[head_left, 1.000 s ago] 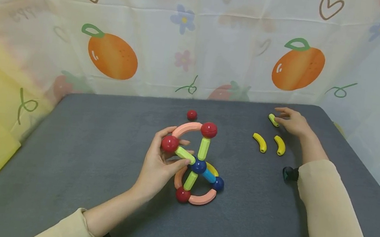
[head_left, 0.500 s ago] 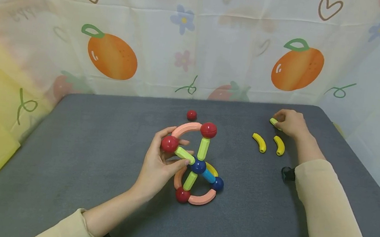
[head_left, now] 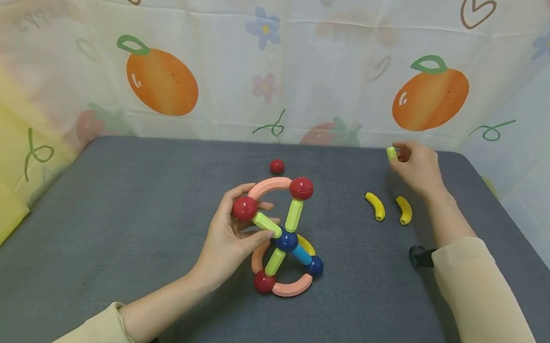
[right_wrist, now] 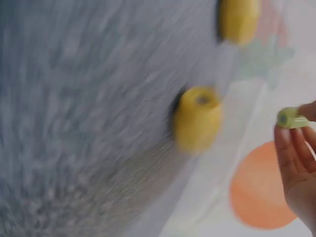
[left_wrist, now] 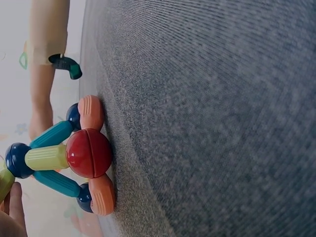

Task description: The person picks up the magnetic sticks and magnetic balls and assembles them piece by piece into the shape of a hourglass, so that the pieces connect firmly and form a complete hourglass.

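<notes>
My left hand (head_left: pixel 231 240) grips the upper part of a magnetic ball-and-stick model, thumb on a light green rod (head_left: pixel 267 225) beside the central blue ball (head_left: pixel 287 241). Above, a salmon curved rod (head_left: pixel 270 185) joins two red balls, one of them the upper red ball (head_left: pixel 301 188). The lower ring has salmon curved rods, a yellow curved rod, a red ball (left_wrist: pixel 89 153) and blue balls; in the left wrist view it stands on the table. At the far right, my right hand (head_left: pixel 419 168) pinches a short light green rod (head_left: pixel 391 153), raised over the table, between thumb and fingers.
Two yellow curved rods, a left one (head_left: pixel 376 206) and a right one (head_left: pixel 404 210), lie in front of my right hand. A loose red ball (head_left: pixel 277 166) sits behind the model. The grey table (head_left: pixel 146 225) ends at a printed curtain (head_left: pixel 286 71).
My right hand has closed its fingers on the light green rod and lifted it off the table. The left hand and the model have stayed in place.
</notes>
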### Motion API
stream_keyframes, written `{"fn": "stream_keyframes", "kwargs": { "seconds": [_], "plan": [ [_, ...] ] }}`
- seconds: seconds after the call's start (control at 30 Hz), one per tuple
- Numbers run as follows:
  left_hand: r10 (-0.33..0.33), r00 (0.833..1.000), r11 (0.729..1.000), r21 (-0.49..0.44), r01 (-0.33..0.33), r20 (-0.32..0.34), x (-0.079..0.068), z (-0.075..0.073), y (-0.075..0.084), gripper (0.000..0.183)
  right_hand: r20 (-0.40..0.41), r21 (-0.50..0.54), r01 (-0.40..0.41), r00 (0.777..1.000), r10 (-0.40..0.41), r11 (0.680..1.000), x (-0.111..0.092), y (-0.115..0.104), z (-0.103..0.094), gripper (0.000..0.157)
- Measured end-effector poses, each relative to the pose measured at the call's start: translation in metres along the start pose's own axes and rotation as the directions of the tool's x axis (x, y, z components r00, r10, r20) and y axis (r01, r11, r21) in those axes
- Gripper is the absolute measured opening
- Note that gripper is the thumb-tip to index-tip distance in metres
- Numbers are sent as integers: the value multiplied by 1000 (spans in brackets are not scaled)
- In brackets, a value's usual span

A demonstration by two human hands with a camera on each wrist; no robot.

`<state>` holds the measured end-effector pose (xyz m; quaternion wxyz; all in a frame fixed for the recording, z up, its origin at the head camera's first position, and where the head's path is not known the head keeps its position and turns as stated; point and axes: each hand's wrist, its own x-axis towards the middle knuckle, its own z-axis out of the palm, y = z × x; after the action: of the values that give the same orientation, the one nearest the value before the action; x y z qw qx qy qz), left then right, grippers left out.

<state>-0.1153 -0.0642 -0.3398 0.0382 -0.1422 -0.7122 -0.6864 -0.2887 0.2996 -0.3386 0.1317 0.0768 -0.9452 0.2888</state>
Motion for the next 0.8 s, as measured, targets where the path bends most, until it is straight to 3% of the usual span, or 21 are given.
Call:
{"fn": "stream_keyframes", "kwargs": {
  "seconds": [0.17, 0.33, 0.5, 0.8],
  "plan": [
    [5, 1000, 1000, 4, -5, 1, 0, 0, 0, 79, -102, 136, 52, 994, -39, 989, -11, -35, 0, 38],
    [1, 1000, 1000, -2, -1, 2, 0, 0, 0, 78, -122, 305, 107, 990, -73, 946, -26, -66, 0, 35],
    [1, 1000, 1000, -2, -1, 3, 0, 0, 0, 79, -147, 455, 229, 972, -181, 860, -43, -92, 1, 35],
    [-4, 1000, 1000, 5, 4, 4, 0, 0, 0, 79, -191, 610, 400, 912, -363, 684, -72, -129, 4, 32]
  ]
}}
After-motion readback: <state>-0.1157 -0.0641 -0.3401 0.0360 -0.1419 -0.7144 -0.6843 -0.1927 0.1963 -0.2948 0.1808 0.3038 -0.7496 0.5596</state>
